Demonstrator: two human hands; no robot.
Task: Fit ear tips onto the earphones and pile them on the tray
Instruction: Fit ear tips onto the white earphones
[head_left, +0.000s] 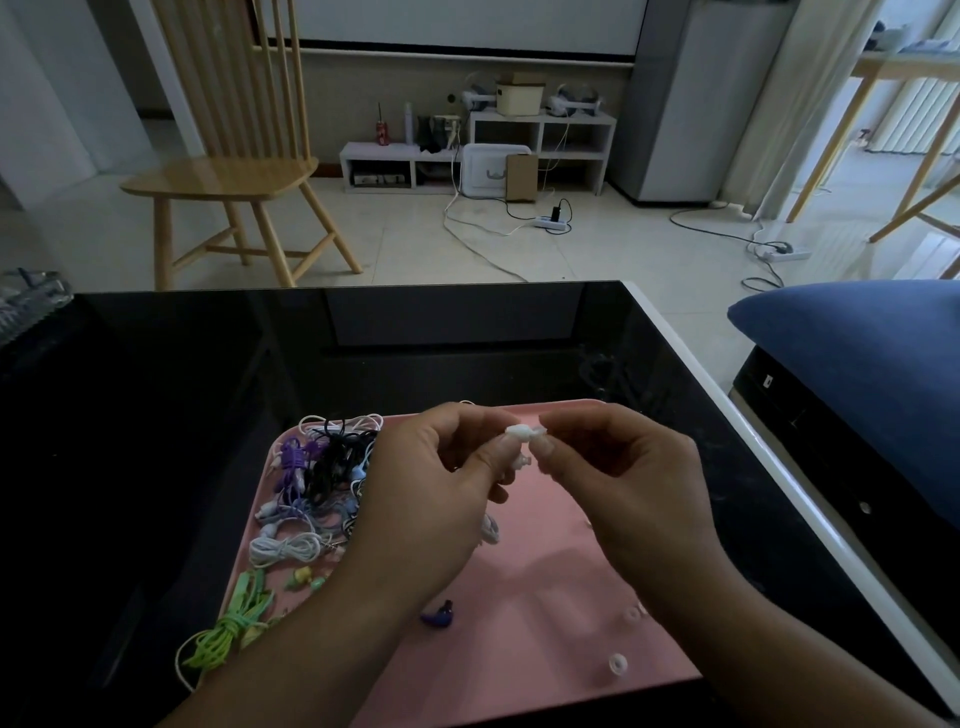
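Note:
Above the pink tray (524, 675) my left hand (431, 488) pinches a white earbud (519, 432). My right hand (618, 467) pinches a small white ear tip (539, 431) against that earbud. The second white earbud (521, 461) hangs just under my left fingers, and its white cable (491, 527) drops behind my left palm. A pile of bundled earphones (322, 483) in purple, black, blue and white lies on the tray's left side. A green bundle (228, 629) lies at the tray's near-left edge.
Loose clear ear tips (617, 664) and a blue earbud (439, 616) lie on the tray's near part. The tray sits on a black glossy table (156, 441) with a white right edge. A blue cushion (857, 353) is at the right, a wooden chair beyond the table.

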